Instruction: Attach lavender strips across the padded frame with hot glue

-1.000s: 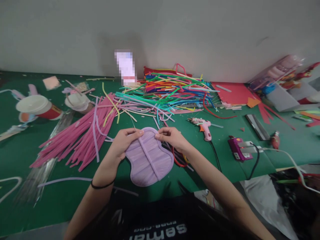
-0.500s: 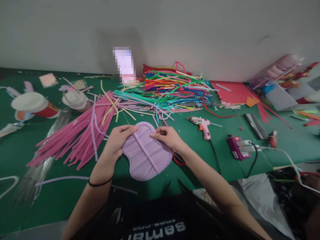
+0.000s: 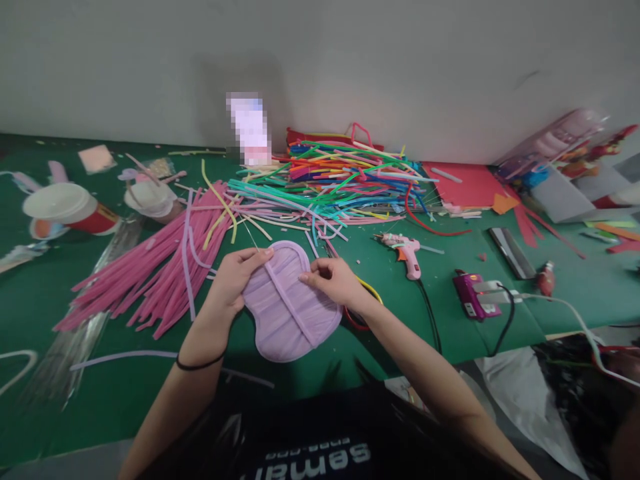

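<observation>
A flat lilac pipe-cleaner panel (image 3: 286, 313) with a curved, notched outline hangs tilted above the table between my hands. It has a raised rim and a diagonal strip across its face. My left hand (image 3: 236, 279) is closed on its upper left edge, thumb on top near the strip's end. At the upper right edge my right hand (image 3: 334, 281) is closed, its thumb lying on the panel's face and its fingers curled. Behind my right wrist show red and yellow loops (image 3: 371, 288), probably scissor handles, mostly hidden.
Pink pipe cleaners (image 3: 165, 267) lie at left, beside a paper cup (image 3: 93, 212). A multicoloured pipe-cleaner pile (image 3: 335, 180) and a blurred phone-like screen (image 3: 250, 130) are at the back. On the right are a pink glue gun (image 3: 409, 257), a purple power adapter (image 3: 473, 293) and red sheets (image 3: 465, 183).
My right thumb has shifted slightly down on the panel's face. The panel has moved slightly left, and more of the yellow loop shows behind my right wrist. My left hand keeps its grip.
</observation>
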Available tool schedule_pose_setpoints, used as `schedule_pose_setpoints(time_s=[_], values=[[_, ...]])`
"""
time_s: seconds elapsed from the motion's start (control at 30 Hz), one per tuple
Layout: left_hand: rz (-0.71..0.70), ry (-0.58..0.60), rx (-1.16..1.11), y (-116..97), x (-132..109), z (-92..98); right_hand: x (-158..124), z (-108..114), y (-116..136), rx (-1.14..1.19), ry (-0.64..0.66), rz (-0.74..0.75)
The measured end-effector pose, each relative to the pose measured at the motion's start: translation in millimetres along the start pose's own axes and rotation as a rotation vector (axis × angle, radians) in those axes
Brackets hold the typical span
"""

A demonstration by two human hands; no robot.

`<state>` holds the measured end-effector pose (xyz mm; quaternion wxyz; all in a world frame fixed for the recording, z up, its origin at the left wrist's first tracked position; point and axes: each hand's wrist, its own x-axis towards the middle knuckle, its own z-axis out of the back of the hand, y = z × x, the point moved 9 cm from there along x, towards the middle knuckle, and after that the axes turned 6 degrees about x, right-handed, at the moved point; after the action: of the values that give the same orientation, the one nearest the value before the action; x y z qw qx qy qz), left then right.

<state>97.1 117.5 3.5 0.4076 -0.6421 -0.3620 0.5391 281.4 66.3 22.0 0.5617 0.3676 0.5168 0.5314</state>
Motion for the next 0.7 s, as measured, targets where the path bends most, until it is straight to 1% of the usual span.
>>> schedule_pose_setpoints(time_s=[0.13,0.17,0.23,0.33,0.4,0.53,0.6,0.7], values=[[0.005,-0.022,-0.010,-0.5,1.2,5.1,-2.0,-2.5,-9.4,0.159,0.075,-0.085],[0.004,-0.027,-0.019,-0.5,1.6,5.6,-3.0,-1.5,-10.3,0.163,0.080,-0.089],[-0.006,-0.029,-0.031,-0.6,2.1,4.8,-4.5,3.7,-6.8,0.060,0.037,-0.035],[-0.024,-0.043,-0.023,-1.1,2.1,3.7,-6.8,9.5,6.0,-0.154,-0.068,0.097],[-0.033,-0.064,-0.019,-2.3,1.7,5.5,-7.2,10.6,9.0,-0.157,-0.098,0.116],[-0.047,-0.089,-0.056,-6.2,0.6,10.7,-7.4,12.6,5.1,-0.030,-0.056,0.086],[-0.062,-0.100,-0.059,-8.6,-0.6,11.6,-9.6,16.4,5.1,-0.063,-0.069,0.106],[-0.077,-0.101,-0.040,-10.0,-2.3,8.6,-13.9,22.0,7.5,-0.154,-0.142,0.146]])
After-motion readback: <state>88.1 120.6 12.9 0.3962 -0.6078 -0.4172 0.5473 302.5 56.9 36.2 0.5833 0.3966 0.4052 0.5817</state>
